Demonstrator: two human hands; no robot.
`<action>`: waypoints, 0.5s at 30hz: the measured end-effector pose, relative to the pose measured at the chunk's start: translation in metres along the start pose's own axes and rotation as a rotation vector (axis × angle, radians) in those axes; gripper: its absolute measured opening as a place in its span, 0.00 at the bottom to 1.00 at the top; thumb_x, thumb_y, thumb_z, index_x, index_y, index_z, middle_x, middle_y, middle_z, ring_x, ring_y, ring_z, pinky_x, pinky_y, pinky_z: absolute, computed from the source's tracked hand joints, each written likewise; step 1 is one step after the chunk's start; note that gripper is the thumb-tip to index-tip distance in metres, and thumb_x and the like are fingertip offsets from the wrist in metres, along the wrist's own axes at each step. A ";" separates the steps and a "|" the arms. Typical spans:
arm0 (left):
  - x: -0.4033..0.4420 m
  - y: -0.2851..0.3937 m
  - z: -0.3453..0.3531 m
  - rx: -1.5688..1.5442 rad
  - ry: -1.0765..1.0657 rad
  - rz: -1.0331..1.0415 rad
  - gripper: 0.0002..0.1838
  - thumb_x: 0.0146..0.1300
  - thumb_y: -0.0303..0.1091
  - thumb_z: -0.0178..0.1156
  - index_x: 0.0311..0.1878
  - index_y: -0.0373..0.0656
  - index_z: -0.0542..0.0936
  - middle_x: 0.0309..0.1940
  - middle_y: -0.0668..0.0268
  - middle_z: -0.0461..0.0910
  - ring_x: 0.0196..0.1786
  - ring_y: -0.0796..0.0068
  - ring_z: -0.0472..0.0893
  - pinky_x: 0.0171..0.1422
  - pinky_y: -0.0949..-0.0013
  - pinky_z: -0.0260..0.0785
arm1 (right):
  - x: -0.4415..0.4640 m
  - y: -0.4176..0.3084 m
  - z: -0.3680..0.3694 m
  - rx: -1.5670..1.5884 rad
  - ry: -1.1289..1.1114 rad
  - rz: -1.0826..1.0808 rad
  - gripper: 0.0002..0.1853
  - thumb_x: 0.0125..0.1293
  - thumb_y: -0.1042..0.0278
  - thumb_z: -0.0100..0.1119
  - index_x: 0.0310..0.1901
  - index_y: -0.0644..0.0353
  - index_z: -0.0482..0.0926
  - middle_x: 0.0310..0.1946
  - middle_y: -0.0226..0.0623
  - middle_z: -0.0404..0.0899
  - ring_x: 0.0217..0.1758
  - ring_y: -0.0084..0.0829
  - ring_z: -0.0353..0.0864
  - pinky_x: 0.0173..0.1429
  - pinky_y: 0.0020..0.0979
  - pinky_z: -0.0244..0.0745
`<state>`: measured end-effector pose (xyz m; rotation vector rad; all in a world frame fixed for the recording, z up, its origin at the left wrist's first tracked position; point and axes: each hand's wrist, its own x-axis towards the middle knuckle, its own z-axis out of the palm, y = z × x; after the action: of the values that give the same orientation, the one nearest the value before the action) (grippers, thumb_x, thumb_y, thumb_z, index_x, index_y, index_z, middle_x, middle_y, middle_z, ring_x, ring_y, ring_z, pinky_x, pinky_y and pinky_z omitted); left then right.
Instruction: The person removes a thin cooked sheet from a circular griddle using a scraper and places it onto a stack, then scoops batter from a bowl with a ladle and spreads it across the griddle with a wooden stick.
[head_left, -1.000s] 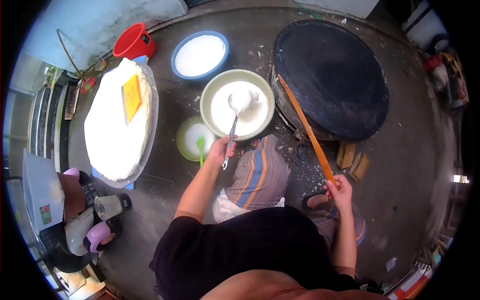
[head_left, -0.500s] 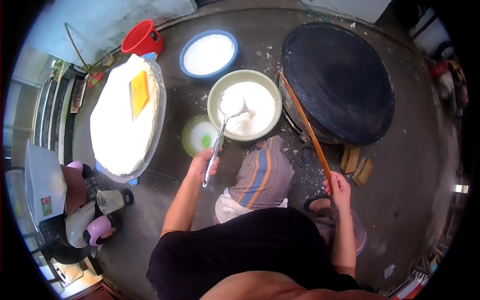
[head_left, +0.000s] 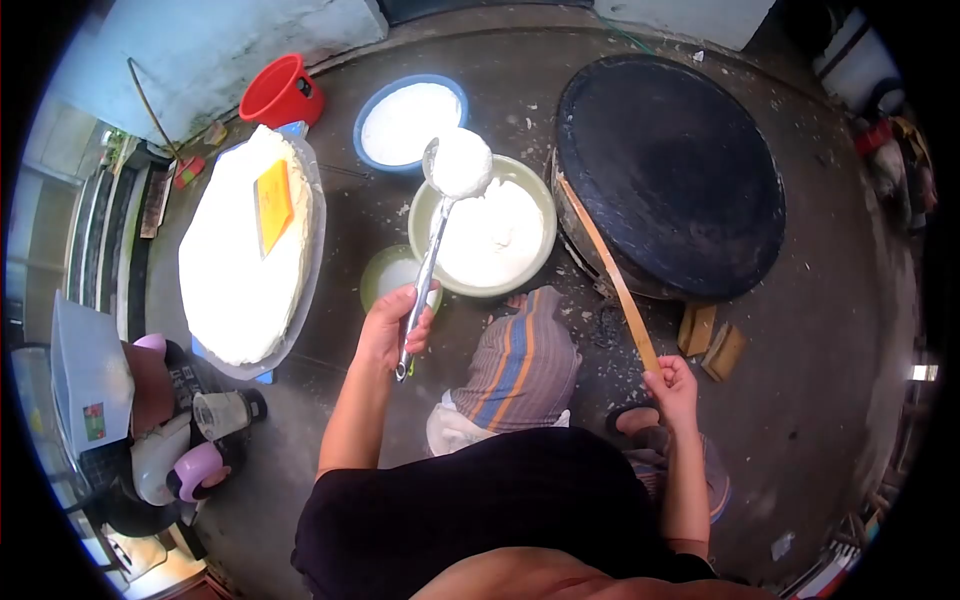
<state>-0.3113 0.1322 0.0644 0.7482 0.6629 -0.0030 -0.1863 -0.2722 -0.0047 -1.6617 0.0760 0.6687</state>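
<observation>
My left hand [head_left: 397, 325] is closed round the handle of a metal ladle [head_left: 432, 255]. A rounded heap of white batter or dough [head_left: 462, 165] fills the ladle's bowl, held above the far rim of a pale green basin [head_left: 548, 235] with more of the white mass inside. In my right hand [head_left: 672, 388] is the near end of a long, flat wooden stick [head_left: 618, 285]. Its far tip lies by the left edge of a large round black griddle [head_left: 670, 170]. A smaller green bowl [head_left: 372, 275] stands partly hidden behind my left hand and the ladle.
A blue basin [head_left: 460, 95] of white stuff sits beyond the green one. At left, a stack of thin white sheets [head_left: 230, 280] bears a yellow scraper [head_left: 272, 205]. A red bucket [head_left: 283, 92] stands behind it. Wood blocks [head_left: 722, 350] lie beneath the griddle's near side.
The ladle has risen out of the green basin with a heaped white load. The wooden stick has turned slightly, showing its flat face more, and stays by the griddle's edge.
</observation>
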 end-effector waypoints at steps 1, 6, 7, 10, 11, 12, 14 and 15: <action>0.001 -0.001 -0.001 -0.003 -0.023 0.004 0.15 0.64 0.36 0.46 0.50 0.37 0.69 0.18 0.63 0.70 0.13 0.82 0.63 0.13 0.81 0.53 | 0.000 0.002 0.000 0.031 -0.012 -0.010 0.13 0.55 0.78 0.58 0.42 0.64 0.70 0.25 0.28 0.75 0.26 0.16 0.71 0.29 0.15 0.65; 0.004 -0.006 -0.001 0.012 0.056 -0.040 0.15 0.63 0.35 0.46 0.49 0.37 0.70 0.19 0.62 0.70 0.13 0.82 0.63 0.13 0.81 0.53 | 0.001 -0.003 0.003 0.008 0.025 -0.034 0.13 0.56 0.77 0.57 0.43 0.64 0.70 0.24 0.28 0.74 0.24 0.15 0.70 0.27 0.16 0.65; 0.005 -0.007 -0.001 0.006 0.074 -0.065 0.15 0.63 0.35 0.46 0.49 0.37 0.70 0.19 0.62 0.70 0.13 0.82 0.63 0.13 0.80 0.54 | 0.001 -0.004 0.004 0.017 0.047 -0.035 0.13 0.57 0.76 0.56 0.44 0.64 0.70 0.24 0.28 0.74 0.23 0.15 0.70 0.27 0.16 0.65; 0.004 -0.006 0.003 0.006 0.127 -0.095 0.15 0.63 0.34 0.46 0.49 0.37 0.70 0.19 0.62 0.70 0.14 0.81 0.63 0.13 0.80 0.54 | 0.003 0.000 0.002 0.028 0.032 -0.020 0.14 0.58 0.76 0.55 0.46 0.65 0.70 0.26 0.29 0.75 0.24 0.14 0.70 0.28 0.15 0.65; 0.005 -0.007 0.002 0.008 0.127 -0.095 0.15 0.63 0.34 0.46 0.49 0.37 0.70 0.19 0.62 0.70 0.14 0.81 0.63 0.13 0.80 0.54 | 0.003 0.000 0.003 0.030 0.033 -0.020 0.14 0.58 0.76 0.55 0.46 0.65 0.70 0.26 0.29 0.75 0.24 0.14 0.70 0.28 0.15 0.65; 0.006 -0.008 -0.001 0.009 0.109 -0.087 0.15 0.63 0.34 0.46 0.49 0.37 0.69 0.19 0.62 0.70 0.14 0.81 0.63 0.13 0.80 0.54 | 0.004 -0.002 0.004 0.030 0.040 -0.016 0.14 0.58 0.77 0.55 0.46 0.66 0.70 0.25 0.28 0.75 0.24 0.14 0.70 0.27 0.14 0.64; 0.005 -0.008 0.000 0.010 0.092 -0.079 0.15 0.63 0.35 0.46 0.50 0.36 0.69 0.19 0.61 0.70 0.14 0.81 0.63 0.13 0.80 0.54 | 0.004 -0.003 0.005 0.031 0.046 -0.012 0.14 0.57 0.78 0.54 0.46 0.66 0.71 0.25 0.27 0.74 0.23 0.13 0.69 0.26 0.14 0.63; 0.004 -0.007 0.003 0.023 0.114 -0.076 0.16 0.63 0.35 0.45 0.50 0.36 0.69 0.20 0.61 0.70 0.14 0.81 0.63 0.13 0.80 0.54 | 0.004 -0.003 0.006 0.038 0.036 -0.021 0.13 0.58 0.78 0.54 0.46 0.66 0.71 0.25 0.27 0.74 0.23 0.13 0.69 0.26 0.13 0.63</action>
<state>-0.3082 0.1259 0.0592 0.7493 0.8010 -0.0374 -0.1842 -0.2650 -0.0044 -1.6364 0.0961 0.6178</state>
